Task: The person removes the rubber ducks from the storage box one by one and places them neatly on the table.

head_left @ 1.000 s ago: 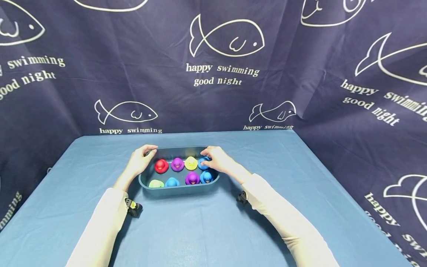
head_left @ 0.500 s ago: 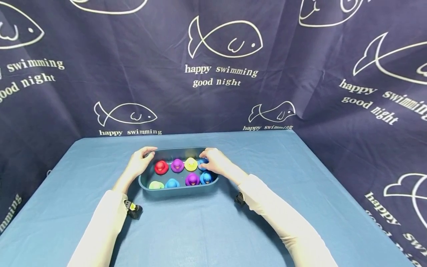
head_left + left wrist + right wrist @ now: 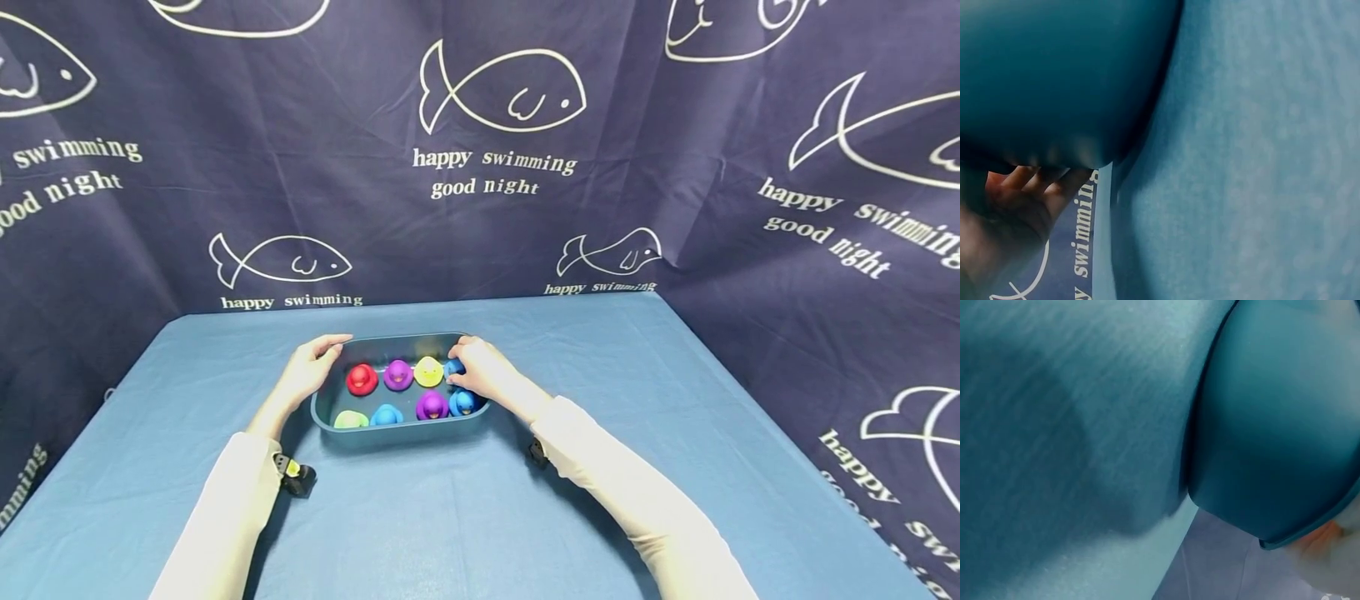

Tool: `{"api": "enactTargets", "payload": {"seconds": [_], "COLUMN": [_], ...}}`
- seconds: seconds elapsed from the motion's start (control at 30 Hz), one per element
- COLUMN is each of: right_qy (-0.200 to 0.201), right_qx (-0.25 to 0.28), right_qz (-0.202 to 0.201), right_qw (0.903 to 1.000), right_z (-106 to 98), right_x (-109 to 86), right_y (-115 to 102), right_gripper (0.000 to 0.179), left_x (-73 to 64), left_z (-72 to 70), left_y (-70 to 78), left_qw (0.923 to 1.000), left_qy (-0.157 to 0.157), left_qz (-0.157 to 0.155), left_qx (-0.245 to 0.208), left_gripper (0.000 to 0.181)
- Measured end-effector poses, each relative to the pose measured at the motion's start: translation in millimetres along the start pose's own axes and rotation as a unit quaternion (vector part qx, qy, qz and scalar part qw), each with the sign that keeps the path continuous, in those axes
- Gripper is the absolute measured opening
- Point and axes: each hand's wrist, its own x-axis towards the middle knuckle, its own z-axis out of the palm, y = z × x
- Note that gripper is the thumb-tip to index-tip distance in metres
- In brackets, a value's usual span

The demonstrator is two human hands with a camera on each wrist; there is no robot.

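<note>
A dark teal oblong bin (image 3: 405, 431) holds several rubber ducks. My left hand (image 3: 306, 371) grips the bin's left end at the rim; in the left wrist view its fingers (image 3: 1050, 190) lie against the outer wall (image 3: 1047, 81). Reaching over the right end, my right hand (image 3: 487, 368) pinches the blue duck (image 3: 453, 368) in the back right corner, partly hiding it. Beside that duck are a yellow duck (image 3: 429, 372), a purple duck (image 3: 398, 375) and a red duck (image 3: 362, 379). The right wrist view shows mostly the bin's outside wall (image 3: 1272, 419).
Along the bin's front side sit a light green duck (image 3: 351, 419), a blue duck (image 3: 387, 414), a purple duck (image 3: 432, 406) and another blue duck (image 3: 462, 403). A blue cloth (image 3: 405, 525) covers the table. Dark fish-print curtains (image 3: 495, 233) hang behind and at both sides.
My right hand has shifted slightly left and its fingers have drawn in around the back right blue duck. The left hand keeps its place on the bin. The head view has tilted slightly.
</note>
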Motion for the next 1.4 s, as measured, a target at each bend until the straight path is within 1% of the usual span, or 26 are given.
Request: {"api": "enactTargets", "payload": {"seconds": [0.13, 0.23, 0.43, 0.57, 0.67, 0.83, 0.93, 1.07, 1.23, 1.4], "right_qy": [0.002, 0.009, 0.035, 0.048, 0.067, 0.093, 0.092, 0.082, 0.083, 0.095], "right_qx": [0.006, 0.013, 0.052, 0.081, 0.097, 0.135, 0.159, 0.179, 0.182, 0.185], "right_qz": [0.002, -0.006, -0.026, -0.033, -0.043, -0.061, -0.066, -0.06, -0.068, -0.084], "right_qw": [1.0, 0.9999, 0.9977, 0.995, 0.9921, 0.9845, 0.9807, 0.9785, 0.9775, 0.9746], "right_z": [2, 2, 2, 3, 4, 2, 0, -2, -4, -10], "right_x": [0.0, -0.9, -2.3, -2.5, -2.6, -4.6, -6.7, -9.4, -12.2, -14.7], "right_y": [0, 0, 1, 5, 8, 10, 10, 11, 12, 12], "right_gripper": [0.031, 0.03, 0.031, 0.032, 0.031, 0.03, 0.03, 0.03, 0.031, 0.031], "left_x": [-0.2, 0.1, -0.1, 0.3, 0.6, -0.4, -1.1, -2.2, -3.4, -2.5], "left_z": [0.4, 0.7, 2.3, 2.7, 2.7, 2.8, 3.0, 2.7, 0.6, 1.4], "left_y": [-0.7, -1.4, -0.6, 0.2, 0.7, 1.1, -0.1, -0.3, 0.4, 0.4], "left_qw": [1.0, 1.0, 0.9999, 0.9998, 0.9996, 0.9995, 0.9993, 0.9992, 0.9994, 0.9994], "left_qy": [0.004, 0.006, 0.016, 0.018, 0.021, 0.025, 0.032, 0.036, 0.031, 0.029], "left_qz": [0.002, 0.003, -0.001, -0.009, -0.017, -0.019, -0.019, -0.016, -0.014, -0.018], "left_qx": [0.0, 0.0, -0.002, -0.003, -0.004, -0.004, 0.001, 0.004, 0.009, 0.006], "left_gripper": [0.031, 0.031, 0.031, 0.031, 0.031, 0.029, 0.028, 0.027, 0.028, 0.028]}}
